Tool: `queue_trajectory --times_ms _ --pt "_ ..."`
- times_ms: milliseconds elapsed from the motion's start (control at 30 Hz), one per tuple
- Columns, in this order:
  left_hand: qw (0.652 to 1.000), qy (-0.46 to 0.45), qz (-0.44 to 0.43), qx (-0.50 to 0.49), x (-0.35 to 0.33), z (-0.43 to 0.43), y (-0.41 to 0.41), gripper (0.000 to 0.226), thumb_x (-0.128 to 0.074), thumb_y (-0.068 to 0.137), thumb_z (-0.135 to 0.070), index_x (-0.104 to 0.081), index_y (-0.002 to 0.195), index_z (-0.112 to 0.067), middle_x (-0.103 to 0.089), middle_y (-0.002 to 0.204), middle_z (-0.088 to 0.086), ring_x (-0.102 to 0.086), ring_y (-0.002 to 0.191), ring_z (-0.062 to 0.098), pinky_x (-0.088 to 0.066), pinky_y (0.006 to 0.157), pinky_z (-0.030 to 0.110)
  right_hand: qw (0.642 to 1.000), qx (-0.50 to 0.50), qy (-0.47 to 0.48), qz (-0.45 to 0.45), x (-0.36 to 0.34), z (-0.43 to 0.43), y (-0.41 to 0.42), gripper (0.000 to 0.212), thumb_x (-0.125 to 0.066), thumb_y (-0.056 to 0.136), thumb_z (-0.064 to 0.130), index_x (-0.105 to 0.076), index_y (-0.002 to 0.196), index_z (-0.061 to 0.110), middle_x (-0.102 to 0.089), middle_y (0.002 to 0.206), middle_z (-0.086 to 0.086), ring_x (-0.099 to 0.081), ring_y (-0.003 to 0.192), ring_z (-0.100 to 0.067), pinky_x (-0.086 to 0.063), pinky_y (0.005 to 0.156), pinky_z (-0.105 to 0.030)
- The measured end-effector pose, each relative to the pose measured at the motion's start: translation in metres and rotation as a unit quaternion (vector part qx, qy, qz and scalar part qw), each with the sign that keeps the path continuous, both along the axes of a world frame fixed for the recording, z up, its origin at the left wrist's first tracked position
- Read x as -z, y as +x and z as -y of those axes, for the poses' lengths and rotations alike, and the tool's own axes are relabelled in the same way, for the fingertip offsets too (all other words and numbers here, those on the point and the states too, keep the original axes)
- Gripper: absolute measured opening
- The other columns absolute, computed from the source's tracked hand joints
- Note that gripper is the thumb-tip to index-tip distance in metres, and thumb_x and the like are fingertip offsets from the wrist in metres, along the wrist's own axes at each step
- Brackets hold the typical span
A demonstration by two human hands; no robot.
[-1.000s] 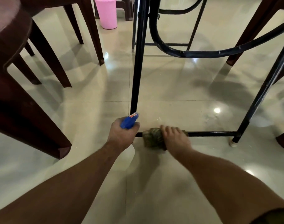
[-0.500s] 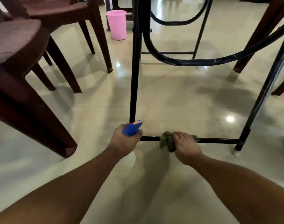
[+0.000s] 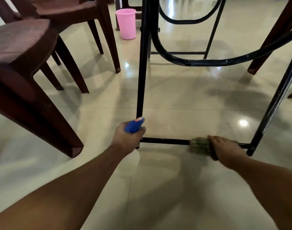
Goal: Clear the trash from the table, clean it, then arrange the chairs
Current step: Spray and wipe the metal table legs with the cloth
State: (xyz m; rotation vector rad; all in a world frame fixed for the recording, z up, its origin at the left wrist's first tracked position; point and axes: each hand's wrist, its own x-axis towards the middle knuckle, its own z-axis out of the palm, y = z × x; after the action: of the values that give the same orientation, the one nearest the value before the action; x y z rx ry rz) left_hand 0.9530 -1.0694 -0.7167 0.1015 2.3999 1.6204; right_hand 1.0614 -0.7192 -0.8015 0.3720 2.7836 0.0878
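A blue-topped spray bottle (image 3: 134, 126) is gripped in the left hand (image 3: 127, 138), with the fingers curled round its neck. A greenish cloth (image 3: 199, 145) is held against the table's low crossbar (image 3: 165, 141) by the right hand (image 3: 225, 148), fingers close together and wrapped over it. Beyond the left fingers, brown chairs (image 3: 25, 53) are seen, and a pink bin (image 3: 126, 24) stands farther back.

Your green cloth (image 3: 199, 145) at 4 o'clock is motion-blurred. Your left hand (image 3: 127, 138) covers the spray bottle (image 3: 133, 126) below its blue head; its red label (image 3: 138, 119) is too small to read. The left edge cuts the brown chair (image 3: 20, 47) at 9 o'clock.
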Motion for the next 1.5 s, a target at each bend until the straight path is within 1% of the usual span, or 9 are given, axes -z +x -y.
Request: queue_trajectory --times_ms 133,233,467,667,933,1100,1200,1367,1500 --pt "1.0 0.002 0.023 -0.015 0.009 0.009 -0.004 0.022 -0.067 0.092 -0.019 -0.065 0.093 0.003 -0.057 0.071 0.012 -0.05 0.06 0.022 -0.049 0.058 0.034 0.991 0.111 0.078 -0.008 0.001 0.012 0.005 0.05 -0.05 0.096 0.03 -0.037 0.142 0.013 -0.046 0.142 -0.011 -0.042 0.132 -0.03 -0.035 0.114 -0.046" --pt "0.998 -0.016 0.028 -0.052 0.017 0.023 -0.005 0.01 -0.069 0.092 -0.021 -0.068 0.089 -0.012 -0.062 0.072 0.009 -0.054 0.059 0.022 -0.052 0.061 0.032 0.995 0.067 0.024 -0.07 0.016 0.09 -0.022 0.046 -0.042 0.095 0.026 -0.037 0.139 0.014 -0.046 0.138 -0.012 -0.04 0.128 -0.031 -0.028 0.116 -0.048" --pt "0.994 -0.035 0.019 -0.1 0.01 0.05 -0.01 0.026 -0.067 0.093 -0.017 -0.063 0.091 0.009 -0.061 0.071 0.013 -0.052 0.055 0.023 -0.044 0.044 0.018 0.966 0.028 -0.166 -0.196 0.015 0.277 -0.09 0.048 -0.043 0.09 0.014 -0.038 0.137 0.006 -0.046 0.131 -0.014 -0.04 0.125 -0.033 -0.028 0.116 -0.044" --pt "0.996 -0.033 0.017 -0.082 0.005 0.032 -0.015 0.024 -0.068 0.093 -0.021 -0.066 0.1 0.002 -0.061 0.074 0.012 -0.053 0.06 0.022 -0.05 0.052 0.024 0.963 -0.24 0.003 -0.125 0.003 0.188 -0.089 0.056 -0.06 0.092 0.022 -0.036 0.141 0.012 -0.046 0.136 -0.013 -0.046 0.122 -0.032 -0.043 0.1 -0.043" --pt "1.0 0.008 0.003 0.026 0.001 -0.082 -0.009 0.005 -0.066 0.091 -0.012 -0.062 0.094 -0.015 -0.051 0.072 0.012 -0.045 0.061 0.021 -0.041 0.052 0.03 0.992 -0.08 -0.098 -0.012 -0.015 0.03 0.007 0.077 -0.072 0.085 0.034 -0.03 0.148 0.018 -0.036 0.151 -0.006 -0.042 0.135 -0.027 -0.045 0.104 -0.038" --pt "0.995 0.019 0.022 0.095 0.002 -0.177 0.015 0.025 -0.068 0.088 -0.018 -0.066 0.101 0.004 -0.056 0.066 0.006 -0.046 0.05 0.017 -0.046 0.051 0.028 0.9 0.248 -0.336 -0.126 -0.002 -0.046 0.096 0.018 -0.054 0.092 0.02 -0.045 0.108 0.019 -0.063 0.105 -0.014 -0.06 0.086 -0.021 -0.051 0.07 -0.031" --pt "0.989 0.039 0.033 0.137 0.004 -0.232 0.043 0.027 -0.068 0.087 -0.015 -0.06 0.091 0.01 -0.053 0.067 0.009 -0.045 0.053 0.019 -0.043 0.053 0.032 0.802 0.401 -0.387 -0.214 0.005 -0.073 0.129 0.021 -0.053 0.097 0.01 -0.041 0.114 0.012 -0.058 0.11 -0.019 -0.057 0.087 -0.022 -0.049 0.068 -0.032" --pt "0.982 0.042 0.048 0.18 0.021 -0.291 0.089 0.036 -0.067 0.077 -0.029 -0.056 0.077 0.005 -0.051 0.063 0.007 -0.043 0.056 0.019 -0.042 0.056 0.034 0.703 0.353 -0.464 -0.407 -0.001 -0.081 0.095 0.038 -0.05 0.087 -0.007 -0.043 0.12 0.011 -0.056 0.092 -0.011 -0.055 0.074 -0.028 -0.053 0.059 -0.041" --pt "0.982 0.037 0.077 0.168 0.039 -0.312 0.113 0.025 -0.074 0.083 -0.027 -0.063 0.076 -0.006 -0.056 0.064 0.005 -0.049 0.053 0.016 -0.045 0.054 0.03 0.864 0.296 -0.335 -0.233 0.034 -0.095 0.06 0.088 -0.067 0.08 0.032 -0.02 0.153 0.017 -0.04 0.146 -0.01 -0.043 0.128 -0.036 -0.039 0.109 -0.053"
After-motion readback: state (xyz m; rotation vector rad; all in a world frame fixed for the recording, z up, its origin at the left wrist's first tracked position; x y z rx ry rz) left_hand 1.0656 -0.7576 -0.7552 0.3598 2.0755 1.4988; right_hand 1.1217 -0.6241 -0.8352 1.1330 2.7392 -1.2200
